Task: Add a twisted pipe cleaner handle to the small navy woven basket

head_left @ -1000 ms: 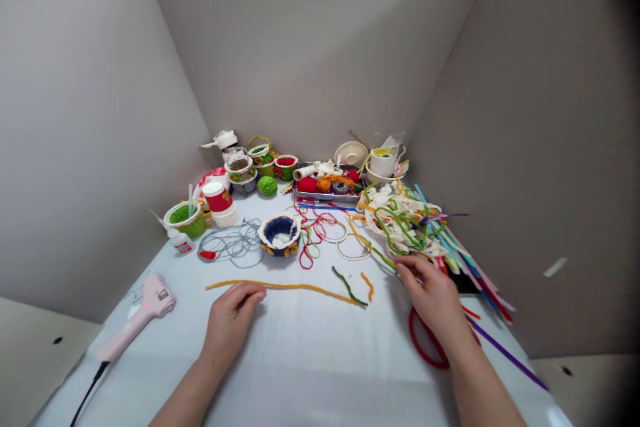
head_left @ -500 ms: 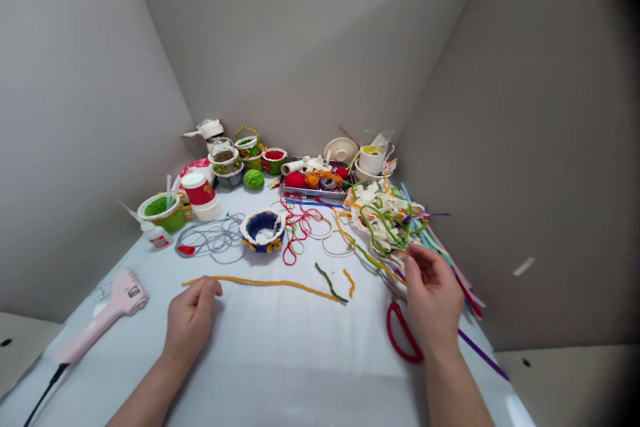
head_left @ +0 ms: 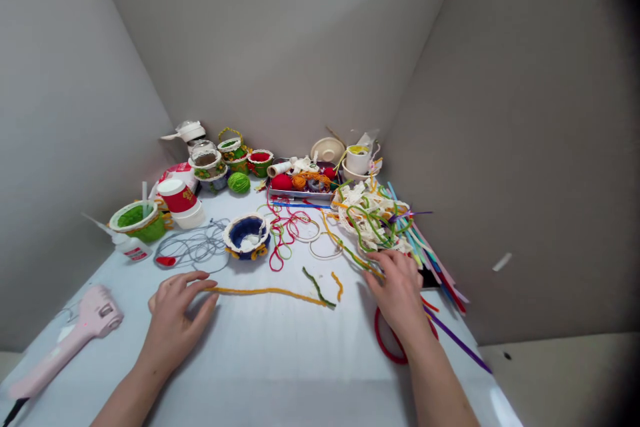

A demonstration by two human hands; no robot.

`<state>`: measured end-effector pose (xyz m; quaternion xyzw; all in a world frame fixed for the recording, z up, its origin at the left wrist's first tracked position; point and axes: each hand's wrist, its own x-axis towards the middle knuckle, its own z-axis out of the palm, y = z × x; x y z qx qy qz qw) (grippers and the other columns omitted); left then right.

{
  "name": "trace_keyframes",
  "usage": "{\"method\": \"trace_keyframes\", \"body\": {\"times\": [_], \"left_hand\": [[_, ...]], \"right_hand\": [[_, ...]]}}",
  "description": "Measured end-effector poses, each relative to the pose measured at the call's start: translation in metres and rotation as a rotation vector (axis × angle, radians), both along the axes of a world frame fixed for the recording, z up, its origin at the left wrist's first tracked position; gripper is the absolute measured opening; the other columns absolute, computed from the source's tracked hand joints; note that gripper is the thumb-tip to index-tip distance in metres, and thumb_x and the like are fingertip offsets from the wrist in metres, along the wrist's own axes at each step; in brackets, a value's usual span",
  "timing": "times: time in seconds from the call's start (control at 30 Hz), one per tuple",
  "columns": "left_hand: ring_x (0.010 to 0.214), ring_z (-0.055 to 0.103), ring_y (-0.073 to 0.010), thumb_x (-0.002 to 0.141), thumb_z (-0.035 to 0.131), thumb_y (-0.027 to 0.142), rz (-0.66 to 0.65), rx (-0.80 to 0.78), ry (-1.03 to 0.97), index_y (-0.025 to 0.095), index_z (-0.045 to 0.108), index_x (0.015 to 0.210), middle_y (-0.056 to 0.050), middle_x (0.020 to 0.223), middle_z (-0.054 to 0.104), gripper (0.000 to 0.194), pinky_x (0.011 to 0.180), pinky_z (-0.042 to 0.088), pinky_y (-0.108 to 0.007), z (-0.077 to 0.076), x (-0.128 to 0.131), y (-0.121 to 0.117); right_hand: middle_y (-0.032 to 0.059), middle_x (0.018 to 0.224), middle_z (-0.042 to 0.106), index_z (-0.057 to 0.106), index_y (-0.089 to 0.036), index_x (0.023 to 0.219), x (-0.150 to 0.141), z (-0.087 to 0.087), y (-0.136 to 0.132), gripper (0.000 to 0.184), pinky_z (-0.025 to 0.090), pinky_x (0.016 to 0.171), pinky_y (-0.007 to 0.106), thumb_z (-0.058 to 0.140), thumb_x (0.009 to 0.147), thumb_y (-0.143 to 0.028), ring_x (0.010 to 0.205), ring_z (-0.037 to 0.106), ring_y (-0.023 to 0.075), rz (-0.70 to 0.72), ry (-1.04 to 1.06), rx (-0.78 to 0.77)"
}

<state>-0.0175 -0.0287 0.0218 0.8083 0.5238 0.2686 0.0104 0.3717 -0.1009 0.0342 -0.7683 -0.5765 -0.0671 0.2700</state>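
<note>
Strip of orange cord [head_left: 265, 291] in the head view, lying nearly straight on the near side of the blue bowl [head_left: 244, 255], and the left hand [head_left: 183, 312] is at its left end, thumb spread wide, fingertips seemingly steadying rather than pinching! Right of the bowl, the right hand [head_left: 397, 283] curls over yellow-and-green cords [head_left: 351, 254]; whether it grips them, can't tell. A red loop handle [head_left: 381, 340] lies under that wrist, presumably within easy reach. Containers: the bowl holds a whitish piece [head_left: 249, 245]; beyond it, a metal tray [head_left: 303, 194] corrals red [head_left: 281, 183] and orange yarn balls [head_left: 299, 180], likely against rolling; to its left, a green basket [head_left: 150, 232] keeps a pale stick [head_left: 145, 199] upright.
</note>
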Motion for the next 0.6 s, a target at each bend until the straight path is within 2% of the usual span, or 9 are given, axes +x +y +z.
{"method": "trace_keyframes", "body": {"times": [0.07, 0.13, 0.2, 0.27, 0.33, 0.43, 0.53, 0.6], "left_hand": [[0.106, 0.050, -0.0298, 0.084, 0.054, 0.038, 0.004, -0.002, 0.012, 0.024, 0.066, 0.095, -0.008, 0.109, 0.062, 0.021, 0.089, 0.035, -0.048, 0.000, -0.001, 0.001], [0.105, 0.050, -0.0296, 0.084, 0.054, 0.038, -0.004, -0.004, 0.009, 0.024, 0.066, 0.094, -0.008, 0.108, 0.062, 0.021, 0.089, 0.035, -0.047, 0.000, -0.001, 0.001], [0.104, 0.051, -0.0292, 0.083, 0.055, 0.037, -0.020, -0.006, -0.001, 0.024, 0.067, 0.093, -0.008, 0.107, 0.062, 0.020, 0.089, 0.036, -0.047, -0.001, -0.001, 0.002], [0.104, 0.052, -0.0283, 0.083, 0.055, 0.036, -0.040, -0.007, -0.011, 0.024, 0.066, 0.092, -0.008, 0.106, 0.062, 0.019, 0.089, 0.037, -0.046, -0.001, -0.001, 0.001], [0.103, 0.053, -0.0273, 0.083, 0.055, 0.034, -0.059, -0.008, -0.020, 0.023, 0.066, 0.092, -0.008, 0.106, 0.061, 0.018, 0.090, 0.038, -0.045, 0.000, -0.002, 0.001], [0.103, 0.053, -0.0263, 0.083, 0.056, 0.032, -0.085, -0.004, -0.038, 0.023, 0.066, 0.093, -0.008, 0.106, 0.061, 0.016, 0.090, 0.039, -0.044, 0.000, -0.001, -0.001], [0.103, 0.053, -0.0260, 0.083, 0.057, 0.031, -0.104, 0.003, -0.054, 0.023, 0.066, 0.093, -0.008, 0.105, 0.061, 0.015, 0.090, 0.039, -0.044, 0.000, 0.001, -0.002], [0.102, 0.054, -0.0257, 0.083, 0.058, 0.031, -0.117, 0.002, -0.064, 0.023, 0.066, 0.092, -0.008, 0.104, 0.061, 0.015, 0.090, 0.040, -0.043, 0.001, 0.002, -0.003]], "right_hand": [[0.0079, 0.104, 0.059, 0.066, -0.025, 0.101, -0.003, -0.005, 0.004, 0.023, 0.035, 0.075, 0.038, 0.063, 0.078, -0.023, 0.099, 0.049, 0.0292, -0.033, -0.041, -0.070], [0.0075, 0.099, 0.060, 0.068, -0.024, 0.091, -0.005, -0.007, 0.008, 0.015, 0.033, 0.074, 0.038, 0.064, 0.077, -0.022, 0.098, 0.049, 0.0291, -0.053, -0.053, -0.100], [0.0068, 0.094, 0.062, 0.068, -0.023, 0.082, -0.005, -0.006, 0.010, 0.007, 0.032, 0.074, 0.038, 0.063, 0.079, -0.022, 0.094, 0.050, 0.0282, -0.068, -0.044, -0.072], [0.0059, 0.091, 0.064, 0.067, -0.022, 0.079, -0.003, -0.003, 0.010, 0.007, 0.032, 0.076, 0.038, 0.061, 0.081, -0.025, 0.092, 0.051, 0.0269, -0.070, 0.008, 0.024], [0.0052, 0.088, 0.065, 0.066, -0.021, 0.080, -0.001, 0.000, 0.009, 0.012, 0.034, 0.078, 0.038, 0.059, 0.083, -0.030, 0.090, 0.054, 0.0248, -0.057, 0.127, 0.166], [0.0046, 0.086, 0.066, 0.065, -0.019, 0.087, 0.003, 0.001, 0.006, 0.019, 0.040, 0.076, 0.034, 0.058, 0.084, -0.036, 0.081, 0.057, 0.0202, -0.071, 0.422, 0.324], [0.0054, 0.088, 0.066, 0.065, -0.018, 0.092, 0.008, 0.000, 0.005, 0.025, 0.042, 0.073, 0.032, 0.058, 0.083, -0.040, 0.077, 0.058, 0.0184, -0.131, 0.672, 0.378], [0.0057, 0.088, 0.066, 0.065, -0.017, 0.091, 0.010, 0.000, 0.006, 0.027, 0.042, 0.075, 0.032, 0.059, 0.081, -0.041, 0.079, 0.058, 0.0186, -0.150, 0.742, 0.394]]}}
